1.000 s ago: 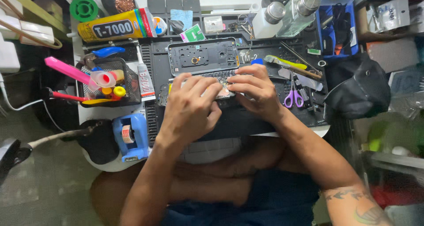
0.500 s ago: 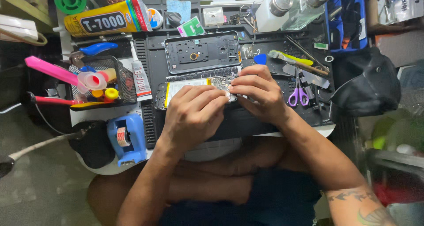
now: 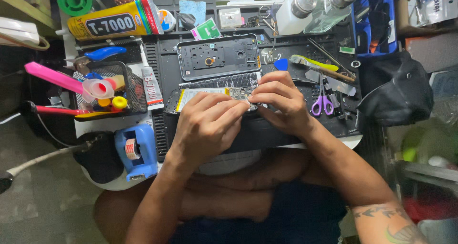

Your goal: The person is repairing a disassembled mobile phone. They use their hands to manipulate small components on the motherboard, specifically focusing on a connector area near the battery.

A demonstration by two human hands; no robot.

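Note:
An opened phone (image 3: 210,90) with its battery and circuit board exposed lies on the black work mat (image 3: 286,129). My left hand (image 3: 206,124) rests over its lower half, fingertips pinched at the board near the phone's right end. My right hand (image 3: 279,101) meets it there, thumb and fingers closed on the same small spot of the board. What sits between the fingertips is hidden. A detached phone back frame (image 3: 219,56) lies just beyond the phone.
Left: a mesh basket (image 3: 133,89) of tools, a yellow glue tube (image 3: 112,22), a small white glue tube (image 3: 151,84), a blue tape dispenser (image 3: 136,151). Right: purple scissors (image 3: 322,102), a yellow-handled tool (image 3: 317,63), a blue bin (image 3: 377,22), a black bag (image 3: 393,93). Bottles (image 3: 310,5) stand behind.
Both hands stay on the opened phone with only slight finger shifts. The camera has tilted a little, so the bench sits lower in view.

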